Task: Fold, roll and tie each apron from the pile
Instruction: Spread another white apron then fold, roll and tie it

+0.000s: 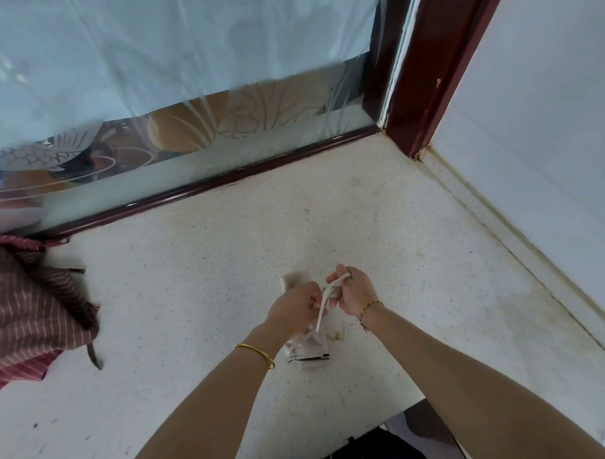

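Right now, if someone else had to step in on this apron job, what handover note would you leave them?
Left hand: closed on the pale strap, also holding the rolled pale apron against the counter.
Right hand: closed on the same strap, which loops over its fingers.
Done: this apron looks folded and rolled.
Left: finish the knot; I cannot tell how far along it is. Then set the roll aside and start on the striped maroon pile at the counter's left edge, still loose and unfolded.

Head camera looks steeply down, close over the counter (199, 267).
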A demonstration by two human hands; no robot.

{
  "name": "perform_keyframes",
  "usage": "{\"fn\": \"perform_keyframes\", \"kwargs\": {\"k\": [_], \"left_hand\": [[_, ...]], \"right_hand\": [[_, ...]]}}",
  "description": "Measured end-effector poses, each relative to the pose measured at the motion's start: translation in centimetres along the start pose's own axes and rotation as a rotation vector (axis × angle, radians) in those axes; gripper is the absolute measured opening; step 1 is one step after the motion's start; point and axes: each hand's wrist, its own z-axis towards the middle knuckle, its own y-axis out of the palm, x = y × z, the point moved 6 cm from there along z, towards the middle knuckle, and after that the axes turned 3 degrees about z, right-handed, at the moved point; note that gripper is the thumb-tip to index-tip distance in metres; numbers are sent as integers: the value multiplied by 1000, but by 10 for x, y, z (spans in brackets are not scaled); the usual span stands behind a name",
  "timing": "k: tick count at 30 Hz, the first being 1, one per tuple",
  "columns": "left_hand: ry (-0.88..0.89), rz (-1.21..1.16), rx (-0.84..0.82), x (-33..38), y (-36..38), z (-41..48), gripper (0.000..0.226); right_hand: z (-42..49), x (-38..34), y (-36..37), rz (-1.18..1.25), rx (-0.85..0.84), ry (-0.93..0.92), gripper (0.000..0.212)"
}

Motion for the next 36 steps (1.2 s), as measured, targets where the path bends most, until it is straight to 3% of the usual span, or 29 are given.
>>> {"fn": "perform_keyframes", "kwargs": {"k": [8,12,14,17,20,23,26,28,31,33,34,36], "left_hand": [[24,91,73,4,0,0,14],[-8,-119,46,-5,-1,2,10],[-69,-280,25,-11,-4,3,7],[-150,-484,3,-17,-7,5,12],[-204,-531,-12,-22,-8,8,18],[-222,-502,-11,-23,-8,7,19],[-219,-487,-5,-23,-9,5,25],[-198,-491,-15,-23,-9,5,30],[-163,-451,-23,-22,-10,5,31],[-138,-414,-29,-21,-10,5,27],[-121,-399,-30,-20,-10,5,25],[-78,-380,-34,-18,-10,4,23]], "right_hand": [[-4,6,-2,125,20,178,39],[-3,24,-15,193,16,395,32],[-4,39,-18,214,-89,546,33],[-17,53,-10,151,-386,715,38],[-30,53,2,-11,-622,700,32],[-40,46,9,-225,-724,646,22],[-29,38,-9,-356,-553,639,21],[-12,26,-30,-275,-186,544,26],[1,4,-63,113,411,264,28],[0,-5,-59,315,509,138,12],[-1,-7,-54,299,499,82,19],[1,-11,-39,-19,407,-65,34]]}}
